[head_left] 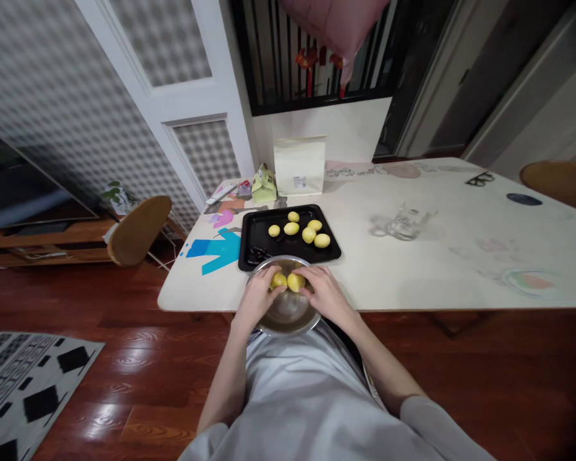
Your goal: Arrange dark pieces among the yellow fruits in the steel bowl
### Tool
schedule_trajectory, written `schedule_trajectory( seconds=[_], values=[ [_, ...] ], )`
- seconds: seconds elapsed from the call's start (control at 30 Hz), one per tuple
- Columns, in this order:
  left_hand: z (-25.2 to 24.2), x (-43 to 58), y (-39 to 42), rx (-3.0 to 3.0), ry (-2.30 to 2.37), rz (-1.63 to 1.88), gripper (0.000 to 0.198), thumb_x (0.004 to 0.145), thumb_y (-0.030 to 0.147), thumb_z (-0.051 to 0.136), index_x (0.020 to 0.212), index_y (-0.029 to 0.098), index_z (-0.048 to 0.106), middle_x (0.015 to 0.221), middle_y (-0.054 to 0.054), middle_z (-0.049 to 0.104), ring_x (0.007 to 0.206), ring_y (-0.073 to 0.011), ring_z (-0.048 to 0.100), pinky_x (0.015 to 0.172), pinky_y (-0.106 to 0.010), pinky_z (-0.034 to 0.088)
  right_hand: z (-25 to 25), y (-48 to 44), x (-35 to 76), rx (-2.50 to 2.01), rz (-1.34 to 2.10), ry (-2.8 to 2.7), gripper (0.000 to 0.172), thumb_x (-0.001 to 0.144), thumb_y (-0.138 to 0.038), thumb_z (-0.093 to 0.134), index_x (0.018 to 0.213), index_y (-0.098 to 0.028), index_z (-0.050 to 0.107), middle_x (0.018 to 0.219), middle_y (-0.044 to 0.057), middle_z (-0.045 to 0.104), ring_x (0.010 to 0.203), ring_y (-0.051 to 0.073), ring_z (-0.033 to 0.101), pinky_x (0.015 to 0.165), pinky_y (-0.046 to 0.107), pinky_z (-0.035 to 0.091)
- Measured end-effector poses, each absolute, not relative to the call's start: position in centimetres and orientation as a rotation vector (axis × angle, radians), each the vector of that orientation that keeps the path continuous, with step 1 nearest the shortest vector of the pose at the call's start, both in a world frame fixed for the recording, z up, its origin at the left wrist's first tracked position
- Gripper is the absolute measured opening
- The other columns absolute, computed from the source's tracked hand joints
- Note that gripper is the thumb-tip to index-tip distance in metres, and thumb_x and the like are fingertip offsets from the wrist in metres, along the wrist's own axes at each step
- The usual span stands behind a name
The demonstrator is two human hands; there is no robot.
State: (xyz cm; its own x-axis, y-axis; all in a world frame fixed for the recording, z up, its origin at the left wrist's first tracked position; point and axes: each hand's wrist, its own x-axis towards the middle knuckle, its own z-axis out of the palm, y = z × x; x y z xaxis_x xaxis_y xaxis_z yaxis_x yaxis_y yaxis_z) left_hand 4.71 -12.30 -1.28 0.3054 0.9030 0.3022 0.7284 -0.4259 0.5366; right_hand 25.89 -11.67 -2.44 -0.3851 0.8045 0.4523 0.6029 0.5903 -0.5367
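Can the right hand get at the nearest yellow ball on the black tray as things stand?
Likely yes on reach: tray sits just past the bowl, nothing between right hand and nearest tray ball. But it pinches a first ball, left hand a second ball, so it isn't free.

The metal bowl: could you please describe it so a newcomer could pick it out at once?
On the big pale table, find the black tray near the left end. Just before it, at the table's edge, sits the bowl: the only round, shiny steel vessel, with the left hand and right hand each holding a yellow ball over it.
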Motion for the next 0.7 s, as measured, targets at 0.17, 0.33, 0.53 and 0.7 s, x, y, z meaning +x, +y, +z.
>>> schedule_trajectory(
  seconds=[0.17, 0.33, 0.53, 0.7],
  values=[
    [-1.27, 4.93, -12.22, 2.315, 1.507, 0.913, 0.04, 0.09, 0.013, 0.069, 0.128, 0.021, 0.06, 0.132, -0.012, 0.067, 0.122, -0.0292, 0.066, 0.106, -0.049, 0.054, -2.81, -11.65, 25.45, -1.129, 0.36, -2.015, 0.046, 0.087, -0.002, 0.059, 0.127, -0.022, 0.063, 0.133, 0.01, 0.07, 0.118, 0.026, 0.067, 0.1, 0.044, 0.048],
    [-0.88, 5.12, -12.26, 2.414, 1.471, 0.935, 0.039, 0.087, 0.007, 0.069, 0.123, 0.022, 0.064, 0.13, -0.009, 0.068, 0.124, -0.0289, 0.063, 0.108, -0.049, 0.052, -2.33, -11.74, 25.4, -1.136, 0.311, -2.041, 0.03, 0.089, -0.003, 0.059, 0.11, -0.022, 0.069, 0.12, 0.008, 0.074, 0.112, 0.026, 0.067, 0.095, 0.041, 0.047],
    [-0.95, 5.0, -12.15, 2.453, 1.432, 0.897, 0.032, 0.087, 0.008, 0.071, 0.116, 0.021, 0.068, 0.126, -0.009, 0.069, 0.12, -0.0299, 0.064, 0.106, -0.051, 0.053, -2.07, -11.81, 25.36, -1.169, 0.277, -2.043, 0.025, 0.09, -0.004, 0.062, 0.105, -0.022, 0.068, 0.111, 0.007, 0.075, 0.103, 0.026, 0.066, 0.091, 0.041, 0.047],
    [-0.79, 5.08, -12.27, 2.486, 1.402, 0.853, 0.038, 0.086, 0.008, 0.073, 0.121, 0.022, 0.066, 0.129, -0.009, 0.068, 0.122, -0.0299, 0.063, 0.106, -0.051, 0.052, -2.21, -11.75, 25.63, -1.136, 0.298, -2.057, 0.025, 0.09, -0.004, 0.063, 0.106, -0.022, 0.067, 0.111, 0.007, 0.075, 0.103, 0.026, 0.066, 0.091, 0.041, 0.047]
  ],
)
